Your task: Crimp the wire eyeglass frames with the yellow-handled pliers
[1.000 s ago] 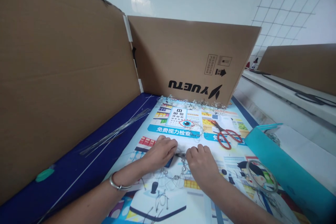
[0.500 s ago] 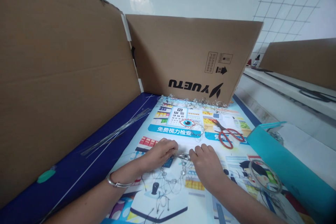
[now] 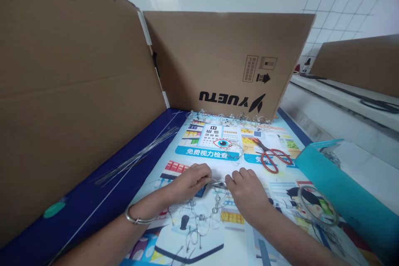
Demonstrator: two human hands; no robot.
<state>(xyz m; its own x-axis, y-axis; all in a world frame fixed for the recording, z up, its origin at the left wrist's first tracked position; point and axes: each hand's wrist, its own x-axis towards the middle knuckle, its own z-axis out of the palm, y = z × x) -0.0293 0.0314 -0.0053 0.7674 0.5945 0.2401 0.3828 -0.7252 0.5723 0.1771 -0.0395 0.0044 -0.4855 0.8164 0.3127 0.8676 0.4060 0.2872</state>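
Observation:
My left hand (image 3: 195,179) is closed in a pinch at the end of a thin wire strung with clear beads (image 3: 202,217). From the fingers of my right hand (image 3: 247,191), also closed, a small silver tool that looks like pliers (image 3: 219,184) points left and meets the wire at my left fingertips. Its handles are hidden in the hand. The beaded strand hangs in a loop below both hands, and its loose wire ends (image 3: 193,239) lie over the printed mat (image 3: 237,241).
Red-handled scissors (image 3: 272,158) lie beyond my right hand. At the left is a bundle of straight wires (image 3: 140,156); at the right, a wire coil (image 3: 318,205) beside a teal box (image 3: 346,199). More beaded wire (image 3: 227,120) lines the cardboard wall (image 3: 187,58).
The camera view has shifted slightly. The beaded loop has swung a little under the hands, while both hands keep nearly the same place and hold.

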